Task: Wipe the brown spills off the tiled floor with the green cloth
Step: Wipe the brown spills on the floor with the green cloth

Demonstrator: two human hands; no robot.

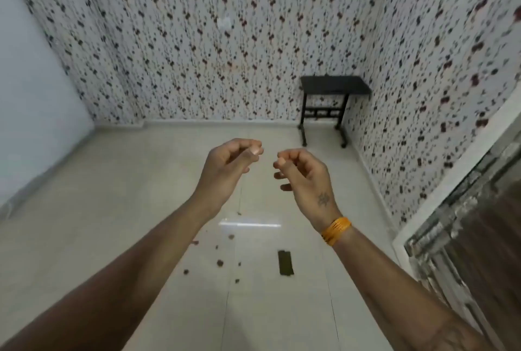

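You have no text, label, brand or number to read here. The one mark is a small dark tattoo (324,199) on the back of your right hand (306,178), just above the orange bangles (337,230), too blurred to make out.

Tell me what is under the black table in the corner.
Under the black table only bare tiled floor and its leg frame show, with patterned wallpaper behind. Nothing seems stored there, though the far corner is blurred.
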